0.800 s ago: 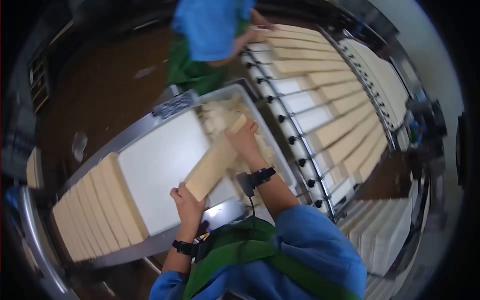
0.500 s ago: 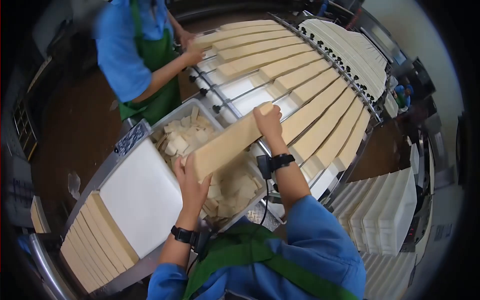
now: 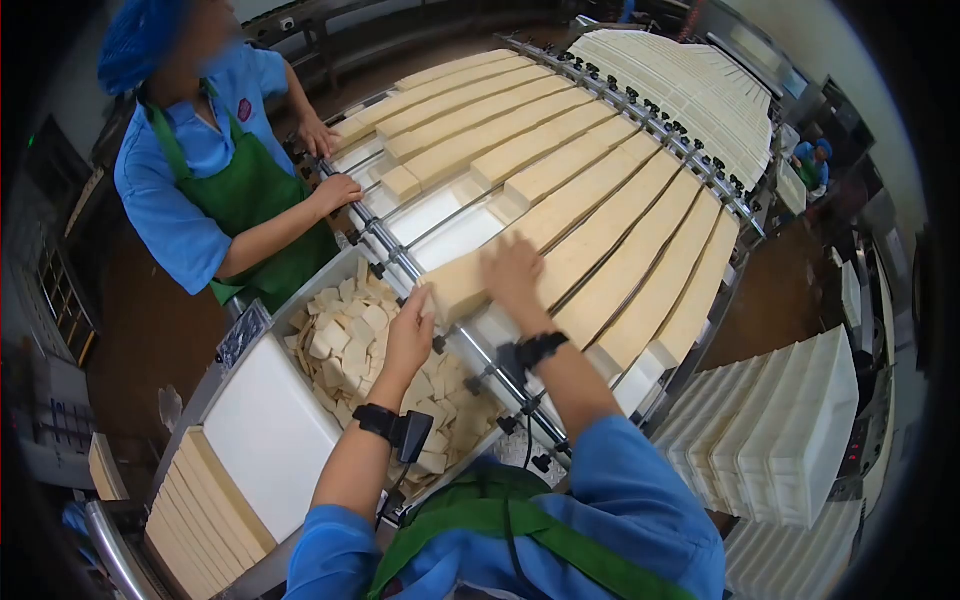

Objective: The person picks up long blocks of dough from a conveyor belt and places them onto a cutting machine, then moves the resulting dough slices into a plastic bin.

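In the head view, the block (image 3: 458,288) is touched at its near end by half-curled left fingers (image 3: 416,303), grip uncertain, and topped by loosely spread right fingers (image 3: 496,270). Beneath them, the conveyor (image 3: 455,232) is seen; left of them, brown floor (image 3: 150,290).

The floor (image 3: 140,325) is brown, the wall (image 3: 868,110) seemingly pale grey.

Shows co-worker (image 3: 235,180) in blue cap and green apron, upper left | shows distant person (image 3: 812,165) in blue, upper right | has stacked white trays (image 3: 775,425), lower right | has brown floor (image 3: 150,310), left | has metal rail (image 3: 115,548), lower left
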A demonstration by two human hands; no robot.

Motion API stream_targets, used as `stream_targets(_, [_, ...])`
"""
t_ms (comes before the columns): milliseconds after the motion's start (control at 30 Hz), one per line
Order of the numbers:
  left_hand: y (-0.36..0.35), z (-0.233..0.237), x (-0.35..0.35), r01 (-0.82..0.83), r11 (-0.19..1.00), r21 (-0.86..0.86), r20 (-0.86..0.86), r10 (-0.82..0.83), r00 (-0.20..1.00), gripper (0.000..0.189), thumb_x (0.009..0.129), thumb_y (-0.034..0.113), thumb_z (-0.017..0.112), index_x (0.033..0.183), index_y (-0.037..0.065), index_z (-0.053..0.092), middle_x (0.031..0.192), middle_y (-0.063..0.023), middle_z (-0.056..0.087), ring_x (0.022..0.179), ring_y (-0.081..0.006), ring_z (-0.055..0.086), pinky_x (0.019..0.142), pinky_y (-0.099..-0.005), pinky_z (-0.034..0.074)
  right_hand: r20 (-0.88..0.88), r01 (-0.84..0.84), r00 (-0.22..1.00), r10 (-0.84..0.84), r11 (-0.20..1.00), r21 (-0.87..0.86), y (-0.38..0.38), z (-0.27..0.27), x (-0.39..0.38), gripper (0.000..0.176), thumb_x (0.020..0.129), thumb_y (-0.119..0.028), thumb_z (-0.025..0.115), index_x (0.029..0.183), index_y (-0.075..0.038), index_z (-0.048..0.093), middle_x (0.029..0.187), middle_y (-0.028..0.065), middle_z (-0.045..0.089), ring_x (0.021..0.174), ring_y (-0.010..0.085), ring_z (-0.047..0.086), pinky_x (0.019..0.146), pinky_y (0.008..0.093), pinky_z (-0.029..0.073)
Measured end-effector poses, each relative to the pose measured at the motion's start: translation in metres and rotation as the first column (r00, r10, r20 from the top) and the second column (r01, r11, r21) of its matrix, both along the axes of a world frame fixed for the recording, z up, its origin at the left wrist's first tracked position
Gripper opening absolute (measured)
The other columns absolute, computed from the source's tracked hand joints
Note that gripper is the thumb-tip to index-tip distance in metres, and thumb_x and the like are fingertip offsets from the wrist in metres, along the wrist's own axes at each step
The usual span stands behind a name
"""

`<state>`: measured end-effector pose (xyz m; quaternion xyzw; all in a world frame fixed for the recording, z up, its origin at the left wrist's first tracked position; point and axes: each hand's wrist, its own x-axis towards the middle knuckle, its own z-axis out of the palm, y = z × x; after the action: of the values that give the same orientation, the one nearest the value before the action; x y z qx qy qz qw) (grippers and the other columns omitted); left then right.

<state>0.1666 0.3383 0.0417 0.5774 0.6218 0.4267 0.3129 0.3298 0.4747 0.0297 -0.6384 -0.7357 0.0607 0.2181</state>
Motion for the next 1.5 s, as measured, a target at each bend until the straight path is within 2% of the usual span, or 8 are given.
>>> stream_targets(100, [-0.002, 0.015, 0.003, -0.024, 0.995, -0.092, 0.045, 0.028, 0.999, 0.052, 0.086, -0.001, 0.050, 0.137, 0.001, 0.038, 0.135, -0.0157, 0.046, 0.117, -0.0230, 0.051, 0.089, -0.0287, 0.044, -0.333, -0.336, 0.852, 0.403, 0.910, 0.243, -0.062, 0.007, -0.028, 0.052, 0.081, -0.032, 0.058, 0.125, -0.006, 0.050, 0.134, 0.0193, 0.042, 0.127, 0.0374, 0.035, 0.100, 0.0535, 0.026])
stream_targets(200, [-0.018, 0.010, -0.006, -0.086, 0.995, 0.042, 0.160, 0.078, 0.984, 0.051, 0.084, -0.004, 0.047, 0.134, -0.001, 0.039, 0.136, -0.0165, 0.044, 0.124, -0.0250, 0.046, 0.096, -0.0318, 0.041, -0.137, -0.451, 0.861, 0.491, 0.858, 0.245, -0.092, 0.022, -0.033, 0.046, 0.078, -0.021, 0.059, 0.122, -0.011, 0.053, 0.135, 0.0171, 0.041, 0.124, 0.0367, 0.037, 0.099, 0.0527, 0.026])
stream_targets(333, [-0.070, 0.000, -0.011, -0.221, 0.971, 0.094, 0.120, 0.209, 0.971, 0.048, 0.083, -0.006, 0.047, 0.130, 0.001, 0.044, 0.130, -0.0209, 0.048, 0.119, -0.0292, 0.049, 0.096, -0.0336, 0.040, -0.037, -0.426, 0.879, 0.476, 0.817, 0.389, -0.091, -0.002, -0.035, 0.039, 0.077, -0.011, 0.054, 0.115, -0.020, 0.060, 0.138, 0.0146, 0.039, 0.124, 0.0336, 0.036, 0.100, 0.0514, 0.025])
stream_targets(400, [-0.108, -0.009, -0.011, -0.229, 0.954, 0.195, -0.394, 0.290, 0.872, 0.049, 0.081, -0.005, 0.051, 0.129, 0.002, 0.044, 0.129, -0.0227, 0.046, 0.121, -0.0362, 0.043, 0.101, -0.0387, 0.035, -0.022, -0.414, 0.887, 0.462, 0.814, 0.407, -0.094, -0.002, -0.033, 0.033, 0.074, -0.012, 0.059, 0.106, -0.017, 0.063, 0.134, 0.0141, 0.042, 0.123, 0.0330, 0.036, 0.098, 0.0493, 0.028])
stream_targets(600, [-0.229, -0.083, -0.021, -0.150, 0.988, 0.033, -0.629, 0.137, 0.765, 0.020, 0.068, -0.007, 0.056, 0.085, 0.001, 0.063, 0.086, -0.0150, 0.050, 0.084, -0.0341, 0.048, 0.076, -0.0407, 0.042, -0.111, -0.370, 0.882, 0.459, 0.818, 0.440, -0.094, -0.010, -0.036, 0.017, 0.077, -0.017, 0.063, 0.094, -0.018, 0.066, 0.137, 0.0114, 0.039, 0.125, 0.0311, 0.033, 0.100, 0.0507, 0.023])
stream_targets(900, [-0.256, -0.091, -0.007, -0.361, 0.900, 0.245, -0.439, 0.434, 0.787, 0.015, 0.069, -0.006, 0.055, 0.077, 0.004, 0.063, 0.080, -0.0127, 0.058, 0.080, -0.0316, 0.054, 0.073, -0.0392, 0.046, -0.203, -0.375, 0.859, 0.470, 0.847, 0.377, -0.096, -0.007, -0.035, 0.020, 0.077, -0.015, 0.065, 0.096, -0.020, 0.066, 0.139, 0.0138, 0.034, 0.128, 0.0318, 0.030, 0.102, 0.0510, 0.021])
stream_targets(1100, [-0.260, -0.072, -0.003, -0.173, 0.975, 0.140, -0.562, 0.222, 0.797, 0.008, 0.068, 0.005, 0.060, 0.075, 0.005, 0.063, 0.076, -0.0113, 0.059, 0.080, -0.0306, 0.055, 0.083, -0.0409, 0.042, -0.206, -0.350, 0.863, 0.460, 0.841, 0.412, -0.097, -0.011, -0.035, 0.018, 0.074, -0.014, 0.066, 0.091, -0.018, 0.066, 0.139, 0.0126, 0.034, 0.127, 0.0309, 0.030, 0.101, 0.0462, 0.021])
stream_targets(1500, [-0.259, -0.074, -0.001, -0.211, 0.970, 0.118, -0.597, 0.240, 0.765, 0.006, 0.068, 0.007, 0.062, 0.073, 0.006, 0.064, 0.074, -0.0110, 0.060, 0.079, -0.0299, 0.055, 0.086, -0.0406, 0.041, -0.196, -0.357, 0.871, 0.450, 0.856, 0.374, -0.096, -0.015, -0.037, 0.019, 0.078, -0.011, 0.059, 0.095, -0.017, 0.064, 0.140, 0.0157, 0.031, 0.129, 0.0317, 0.029, 0.101, 0.0510, 0.018])
